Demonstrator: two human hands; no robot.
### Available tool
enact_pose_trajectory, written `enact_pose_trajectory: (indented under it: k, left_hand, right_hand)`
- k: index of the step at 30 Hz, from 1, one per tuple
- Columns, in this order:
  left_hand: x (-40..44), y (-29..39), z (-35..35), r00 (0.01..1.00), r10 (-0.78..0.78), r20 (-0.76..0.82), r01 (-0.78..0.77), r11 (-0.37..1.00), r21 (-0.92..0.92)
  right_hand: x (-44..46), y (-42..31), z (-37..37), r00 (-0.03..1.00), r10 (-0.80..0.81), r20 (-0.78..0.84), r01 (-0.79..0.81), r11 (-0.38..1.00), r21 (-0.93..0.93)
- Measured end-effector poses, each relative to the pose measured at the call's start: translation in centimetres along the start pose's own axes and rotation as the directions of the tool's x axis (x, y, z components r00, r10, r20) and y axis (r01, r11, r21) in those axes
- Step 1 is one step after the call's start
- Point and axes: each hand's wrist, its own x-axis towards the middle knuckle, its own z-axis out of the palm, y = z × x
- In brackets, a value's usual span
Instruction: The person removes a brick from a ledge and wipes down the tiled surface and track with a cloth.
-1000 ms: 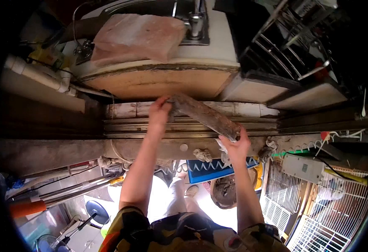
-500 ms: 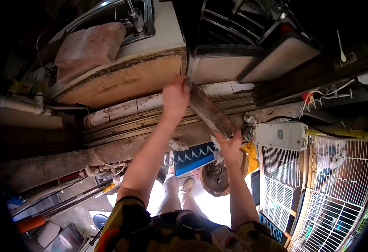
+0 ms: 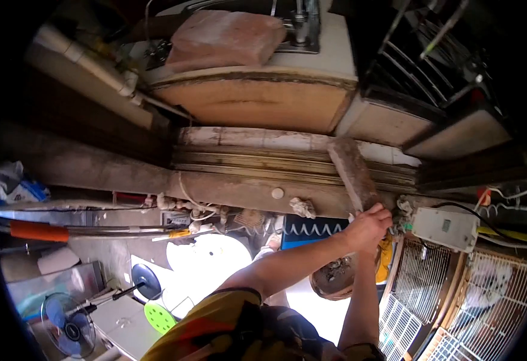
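Could chip the long ledge (image 3: 233, 191), running from 9 toward 4 o'clock, or hit the round container (image 3: 332, 295) at 5 o'clock by losing the brown block (image 3: 352, 168) at 3 o'clock, seemingly unsupported at its far end. Gripping its near end at 4 o'clock in the closed left hand (image 3: 372, 226); cannot tell the hold of the right hand (image 3: 370, 245), mostly hidden beneath; if twisting, might brush the crumpled wad (image 3: 302, 207).

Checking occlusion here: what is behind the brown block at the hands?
Behind the brown block, grooved rails and white tiles show on either side. The stretches directly behind it are covered and cannot be seen.
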Motion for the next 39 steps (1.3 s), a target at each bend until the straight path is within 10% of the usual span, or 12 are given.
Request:
enact_pose_trajectory:
  k: [2,6,12,13,16,22,26,32,39]
  left_hand:
    - [-0.3,0.1,-1.6,0.999,-0.035,-0.026,0.032,0.993,-0.110]
    - [-2.1,-3.8,-8.1,0.968,-0.025,-0.251,-0.021,0.984,-0.180]
    - [-10.2,-18.3,-21.8,0.685,-0.454,-0.570,0.589,0.805,0.067]
    - [-11.2,-20.2,-24.2,0.492,-0.648,-0.581,0.728,0.672,-0.134]
    - [-16.0,-29.0,-29.8,0.548,-0.395,-0.737,0.750,0.623,0.224]
    - [-17.6,-35.6,-35.3,0.519,-0.557,-0.648,0.854,0.355,0.380]
    - [-16.3,-36.7,-36.7,0.688,-0.394,-0.609,0.724,0.312,0.615]
    - [-17.7,-39.5,-35.5,0.704,-0.556,-0.442,0.609,0.152,0.779]
    - [-16.0,-37.3,-36.6,0.306,-0.913,-0.271,0.638,-0.015,0.770]
  right_hand:
    - [-0.7,0.9,-0.5,0.989,-0.146,0.034,0.149,0.927,-0.345]
    - [0.2,-9.8,0.7,1.000,-0.018,0.021,0.023,0.973,-0.231]
    - [0.7,-11.0,0.5,0.999,0.039,0.003,-0.035,0.936,-0.351]
    - [0.8,-10.7,0.2,0.998,0.057,0.007,-0.050,0.917,-0.396]
    - [0.9,-10.8,0.3,0.995,0.097,0.032,-0.081,0.938,-0.338]
    - [0.9,-10.3,0.5,0.991,0.115,0.065,-0.101,0.977,-0.190]
    - [1.1,-9.5,0.3,0.993,0.091,0.076,-0.069,0.964,-0.257]
    - [1.0,-9.8,0.4,0.992,0.120,0.042,-0.096,0.921,-0.377]
    - [1.1,-10.4,0.6,0.994,0.099,0.044,-0.078,0.939,-0.335]
